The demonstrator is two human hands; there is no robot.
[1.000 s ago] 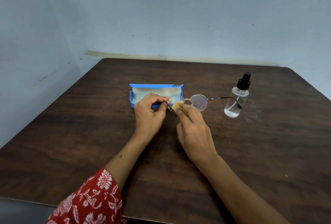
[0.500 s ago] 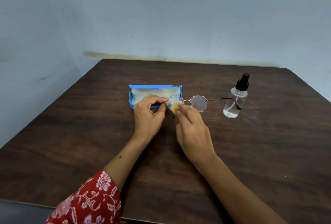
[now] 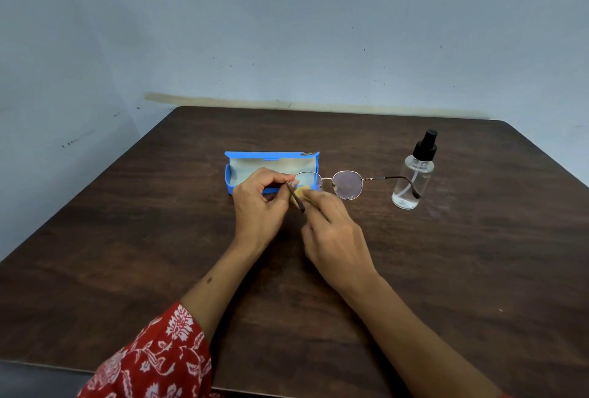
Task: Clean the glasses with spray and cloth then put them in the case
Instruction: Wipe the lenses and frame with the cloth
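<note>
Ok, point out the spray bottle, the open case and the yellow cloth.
spray bottle (image 3: pixel 412 179): head view, on its clear body.
case (image 3: pixel 271 155): head view, on the blue lid's upper rim.
cloth (image 3: pixel 301 190): head view, on the yellow bit showing between the hands.

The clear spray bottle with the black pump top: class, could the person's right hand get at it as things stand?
Probably yes. The clear spray bottle stands upright to the right, bare dark wooden table between, but the right hand pinches a small yellow cloth and must free itself first.
</note>
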